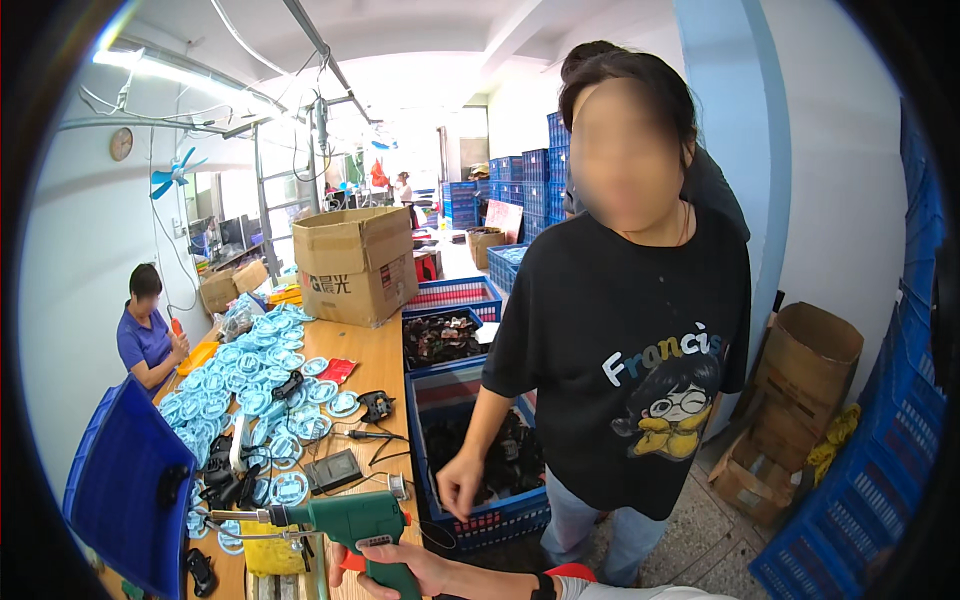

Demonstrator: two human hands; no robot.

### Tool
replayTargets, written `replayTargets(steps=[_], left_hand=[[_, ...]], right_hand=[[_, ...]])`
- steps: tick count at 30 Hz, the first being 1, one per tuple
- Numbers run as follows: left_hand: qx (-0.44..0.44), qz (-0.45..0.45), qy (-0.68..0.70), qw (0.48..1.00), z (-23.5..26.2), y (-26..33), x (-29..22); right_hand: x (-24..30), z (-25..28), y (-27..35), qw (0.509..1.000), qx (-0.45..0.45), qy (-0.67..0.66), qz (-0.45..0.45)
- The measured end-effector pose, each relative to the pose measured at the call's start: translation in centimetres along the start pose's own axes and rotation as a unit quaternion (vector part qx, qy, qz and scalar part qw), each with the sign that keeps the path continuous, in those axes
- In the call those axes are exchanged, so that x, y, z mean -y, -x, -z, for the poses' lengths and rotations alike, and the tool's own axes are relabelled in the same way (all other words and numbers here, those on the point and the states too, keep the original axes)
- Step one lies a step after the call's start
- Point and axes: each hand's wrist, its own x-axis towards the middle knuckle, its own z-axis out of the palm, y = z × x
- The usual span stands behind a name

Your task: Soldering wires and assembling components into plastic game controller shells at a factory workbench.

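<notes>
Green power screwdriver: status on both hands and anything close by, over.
Right hand gripping green power screwdriver by its handle. Left hand out of view. Co-worker in black shirt close by, hand over blue crate.

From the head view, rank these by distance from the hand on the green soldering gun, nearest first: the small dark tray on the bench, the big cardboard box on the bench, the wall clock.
Measured from the hand gripping the green soldering gun:
1. Small dark tray, just above-left on the bench.
2. Big cardboard box, at the bench's far end.
3. Wall clock, high on the left wall.
</notes>
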Motion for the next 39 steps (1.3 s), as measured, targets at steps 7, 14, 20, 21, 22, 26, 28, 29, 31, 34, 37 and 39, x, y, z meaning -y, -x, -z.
replayTargets(steps=[7,14,20,21,22,26,28,29,31,34,37,39], left_hand=[[0.004,-0.004,-0.003,1.000,0.0,0.1,1.0],[0.000,-0.008,0.001,1.000,0.5,0.0,1.2],[0.000,-0.010,0.004,1.000,0.8,-0.1,1.4],[0.000,-0.010,0.001,1.000,0.7,0.0,1.6],[0.003,-0.011,0.000,1.000,0.6,0.1,1.9],[0.009,-0.009,-0.011,1.000,0.0,1.0,3.4],[0.012,-0.004,-0.017,1.000,-0.7,1.8,4.4],[0.010,0.000,-0.019,1.000,-0.9,2.3,4.9],[0.014,0.007,-0.025,1.000,-1.7,3.0,5.6],[0.023,0.020,-0.032,0.999,-2.9,3.8,6.5],[0.031,0.038,-0.040,0.998,-3.7,4.1,7.3],[0.032,0.050,-0.043,0.997,-4.1,4.3,7.8]], right_hand=[[0.0,0.1,-0.1,1.000,0.013,-0.005,-0.010],[-0.2,0.8,-0.5,1.000,0.002,-0.005,-0.008],[-0.1,1.0,-0.7,1.000,-0.004,-0.017,-0.009],[0.0,1.0,-0.7,1.000,-0.004,-0.017,-0.010],[0.0,1.0,-0.6,1.000,-0.010,-0.021,-0.014],[0.4,1.1,-0.4,0.999,-0.027,-0.039,0.001],[0.7,1.3,-0.3,0.999,-0.002,-0.030,-0.023],[0.7,1.3,-0.3,0.999,0.004,-0.028,-0.018],[0.8,1.2,-0.2,0.998,0.000,-0.054,-0.016],[1.0,1.2,-0.2,1.000,0.004,-0.025,0.005],[1.1,1.2,-0.1,0.999,0.007,-0.033,0.003],[1.0,1.3,-0.1,1.000,0.005,-0.031,-0.004]])
